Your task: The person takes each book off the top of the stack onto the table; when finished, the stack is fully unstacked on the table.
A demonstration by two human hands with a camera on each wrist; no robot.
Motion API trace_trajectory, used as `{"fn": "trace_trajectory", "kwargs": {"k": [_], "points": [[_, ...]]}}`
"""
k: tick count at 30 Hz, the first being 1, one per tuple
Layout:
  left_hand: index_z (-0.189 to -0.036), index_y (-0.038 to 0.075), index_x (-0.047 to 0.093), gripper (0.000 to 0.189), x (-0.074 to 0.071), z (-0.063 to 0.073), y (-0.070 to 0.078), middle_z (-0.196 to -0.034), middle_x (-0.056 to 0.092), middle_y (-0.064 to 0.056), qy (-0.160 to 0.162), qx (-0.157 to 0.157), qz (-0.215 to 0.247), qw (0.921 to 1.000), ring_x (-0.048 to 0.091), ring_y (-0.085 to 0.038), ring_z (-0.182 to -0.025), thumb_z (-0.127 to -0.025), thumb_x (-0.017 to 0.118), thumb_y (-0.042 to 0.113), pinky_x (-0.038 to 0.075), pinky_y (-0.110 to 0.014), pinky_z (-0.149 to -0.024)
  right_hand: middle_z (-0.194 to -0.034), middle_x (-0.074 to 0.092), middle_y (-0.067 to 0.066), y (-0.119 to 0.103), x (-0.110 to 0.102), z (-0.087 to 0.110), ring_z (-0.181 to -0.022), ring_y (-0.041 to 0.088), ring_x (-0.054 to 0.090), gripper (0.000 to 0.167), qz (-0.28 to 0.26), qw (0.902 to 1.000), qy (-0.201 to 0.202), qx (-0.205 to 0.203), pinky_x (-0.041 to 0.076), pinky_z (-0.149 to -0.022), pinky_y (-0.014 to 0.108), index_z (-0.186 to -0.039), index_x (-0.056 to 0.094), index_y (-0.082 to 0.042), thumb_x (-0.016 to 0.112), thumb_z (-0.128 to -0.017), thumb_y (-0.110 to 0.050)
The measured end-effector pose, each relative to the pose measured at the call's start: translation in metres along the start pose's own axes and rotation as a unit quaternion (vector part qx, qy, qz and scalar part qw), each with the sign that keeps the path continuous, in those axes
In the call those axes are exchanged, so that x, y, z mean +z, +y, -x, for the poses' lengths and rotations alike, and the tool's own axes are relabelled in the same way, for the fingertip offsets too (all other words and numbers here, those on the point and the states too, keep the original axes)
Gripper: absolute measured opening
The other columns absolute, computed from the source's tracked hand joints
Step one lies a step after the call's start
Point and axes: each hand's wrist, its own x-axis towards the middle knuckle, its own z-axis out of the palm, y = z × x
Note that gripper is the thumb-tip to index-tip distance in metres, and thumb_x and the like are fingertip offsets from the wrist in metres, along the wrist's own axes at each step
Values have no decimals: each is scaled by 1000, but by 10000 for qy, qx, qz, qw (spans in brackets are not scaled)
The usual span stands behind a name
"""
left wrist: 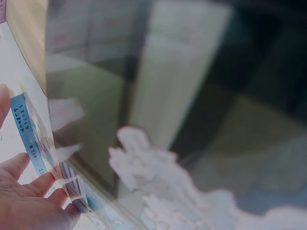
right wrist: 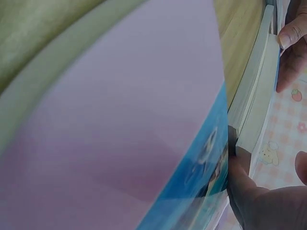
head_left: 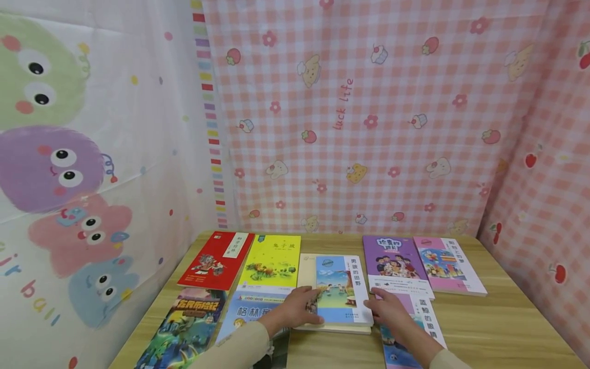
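A small stack of books lies in the middle of the table, a blue-and-white book (head_left: 334, 287) on top of a cream-covered one (head_left: 308, 262). My left hand (head_left: 301, 307) rests at the stack's left side, thumb along the near edge. Its spread fingers touch the side of the stack in the left wrist view. At the opposite side, my right hand (head_left: 387, 310) touches the right edge near the front corner. In the right wrist view, the right fingers (right wrist: 244, 184) lie against the page edges (right wrist: 256, 100), with the thumb held apart.
Left of the stack lie a red book (head_left: 209, 269), a yellow book (head_left: 272, 256), a dark colourful book (head_left: 184, 325) and a blue book (head_left: 249, 307). To the right are a purple book (head_left: 392, 246), a pink book (head_left: 442, 271) and another partly under my right forearm (head_left: 396, 343).
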Motion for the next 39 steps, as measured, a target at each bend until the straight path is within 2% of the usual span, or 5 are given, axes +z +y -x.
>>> {"fn": "trace_trajectory", "kwargs": {"k": [14,21,27,33,39], "points": [[-151,14,43,75,2,-3,-5,-156,34,-14,4,-77,5,10000,28,-38,-144,-88,77,35,31,-57,-111,-146,33,39,-2,7,-2,-130,50,42,64,34,9998,192,10,41,-104,56,-145,33,14,62,-94,-12],[-151,15,44,74,1,-2,-4,-155,34,-14,-19,-104,65,9999,28,-37,-144,-88,77,34,31,-57,-110,-145,35,38,-7,6,-4,-126,49,48,63,-222,9994,252,30,45,-101,52,-145,31,16,59,-96,-12],[-151,14,43,74,2,-4,-6,-155,34,-14,-42,-95,73,9999,28,-37,-144,-88,77,33,32,-57,-110,-132,51,38,-8,6,-9,-110,37,62,56,-535,9983,156,-180,50,-95,47,-139,34,23,55,-97,-6],[-151,14,43,74,1,-4,-6,-155,34,-14,-57,-58,69,9999,28,-37,-144,-88,77,34,32,-57,-110,-125,60,32,-10,5,-11,-104,31,65,54,-602,9981,47,-82,50,-94,47,-139,39,19,57,-96,-6],[-151,13,44,75,0,-4,-6,-155,35,-14,-15,-108,33,9999,29,-36,-144,-88,77,35,31,-56,-111,-117,66,26,-9,4,-10,-89,25,69,59,-608,9981,-63,71,55,-77,42,-146,35,12,58,-93,-4]]}}
